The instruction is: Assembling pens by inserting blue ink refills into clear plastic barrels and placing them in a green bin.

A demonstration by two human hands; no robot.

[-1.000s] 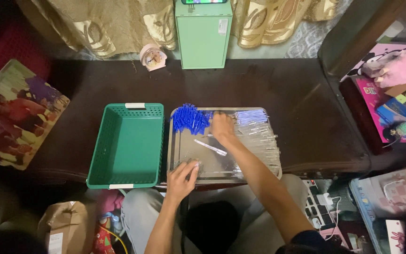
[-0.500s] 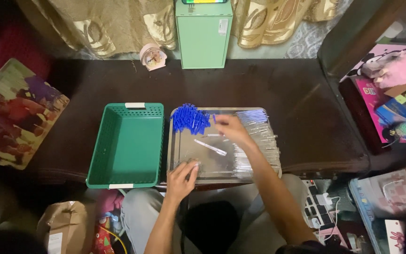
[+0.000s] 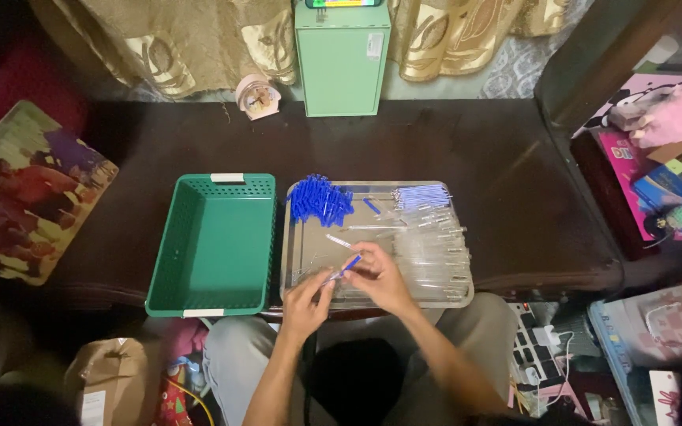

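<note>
In the head view, a thin clear pen point(image 3: 341, 270) with a blue cap is gripped between the left hand point(image 3: 307, 298) and the right hand point(image 3: 379, 278), both closed on it over the near edge of a metal tray point(image 3: 300, 260). Blue caps point(image 3: 319, 199) and clear tubes point(image 3: 432, 244) are piled in the tray. An empty green basket point(image 3: 213, 244) is set just beside it on the dark bench point(image 3: 515, 181).

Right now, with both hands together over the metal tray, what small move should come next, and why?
Probably press the blue cap onto the thin clear pen tube. Both the left hand and right hand meet on that piece above the silver metal tray, and the green plastic basket beside it is empty.
</note>
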